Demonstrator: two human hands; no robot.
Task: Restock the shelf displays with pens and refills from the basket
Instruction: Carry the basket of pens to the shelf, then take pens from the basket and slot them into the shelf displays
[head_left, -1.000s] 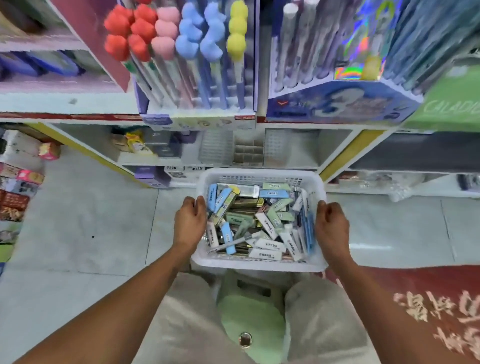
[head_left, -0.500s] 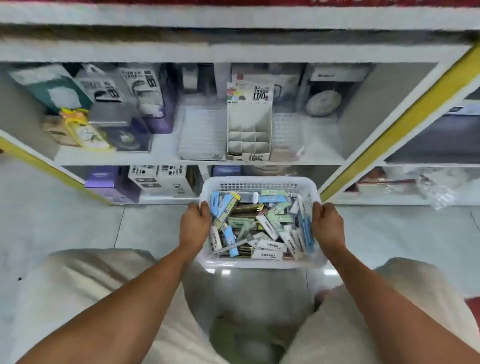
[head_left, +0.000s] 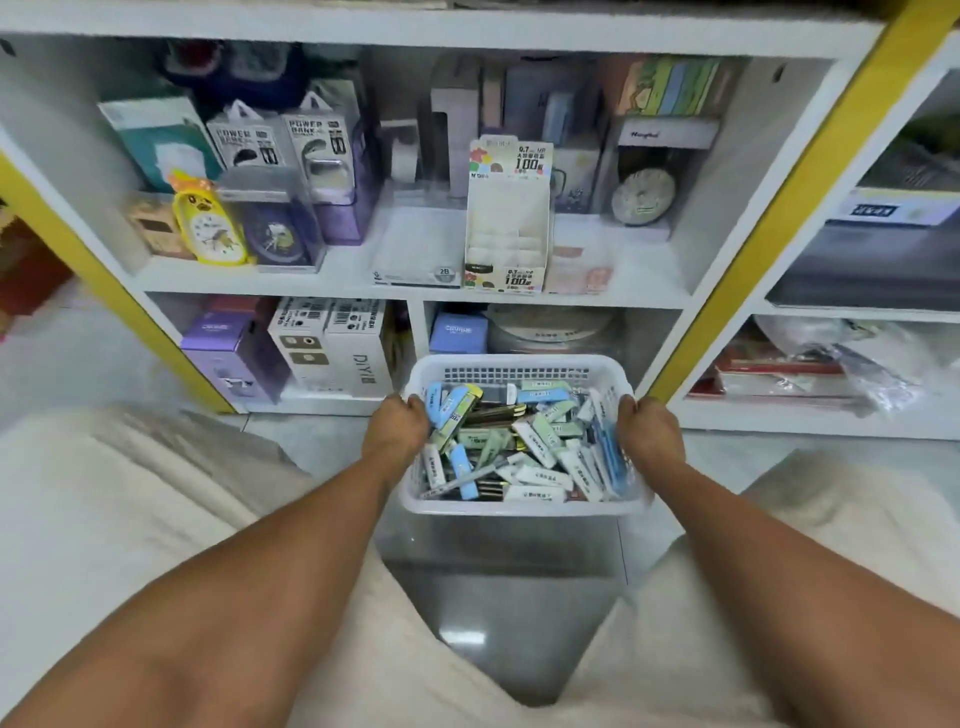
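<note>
Basket (head_left: 519, 506): white plastic, slotted walls, at frame centre, held above the floor (head_left: 498, 597) between the person's knees, in front of the lowest shelf bay.

Left hand (head_left: 396, 428): at the basket's 9 o'clock rim; fingers curled together over the edge, gripping it.

Right hand (head_left: 650, 428): at the basket's 3 o'clock rim; fingers curled together over the edge, gripping it.

Refill boxes (head_left: 530, 441): small flat packs in blue, green and white, heaped loosely inside the basket, lying at all angles. One pen (head_left: 462, 480) lies across the heap toward 7 o'clock.

Display box (head_left: 508, 228): white card, tiered compartments, printed header, upright on the middle shelf at 12 o'clock from the basket.

Shelf (head_left: 415, 283): white boards, yellow side trim. Yellow clock (head_left: 210, 228) and power bank packs (head_left: 280, 140) at 10 o'clock; round white clock (head_left: 643, 197) in a clear case at 1 o'clock; cartons (head_left: 332, 343) on the bottom tier at 10 o'clock.
</note>
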